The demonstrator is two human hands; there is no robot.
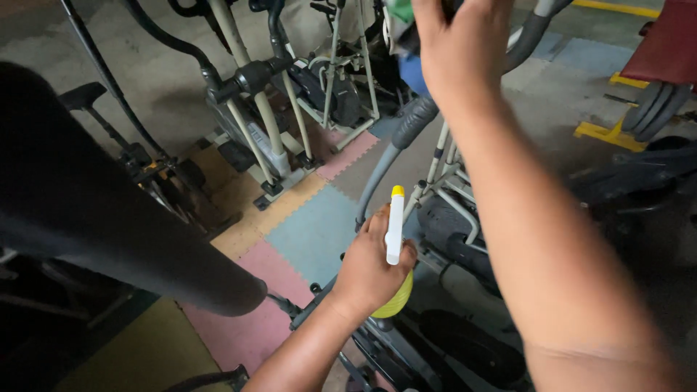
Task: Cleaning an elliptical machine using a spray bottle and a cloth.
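Note:
My left hand [370, 265] grips a yellow spray bottle [396, 294] with a white trigger head and yellow nozzle tip, held low in the middle of the view. My right hand [454, 51] is raised at the top, closed over a green and blue cloth [403, 29] near the top of an exercise machine. A padded grey handlebar [414, 123] of that machine runs down between the two hands. What the cloth touches is hidden behind the hand.
Several elliptical machines [268, 109] stand on coloured foam floor tiles [319, 225]. A large dark curved handle [94, 210] fills the left foreground. Weight plates [657, 109] on a yellow rack and a red bench [668, 43] are at the upper right.

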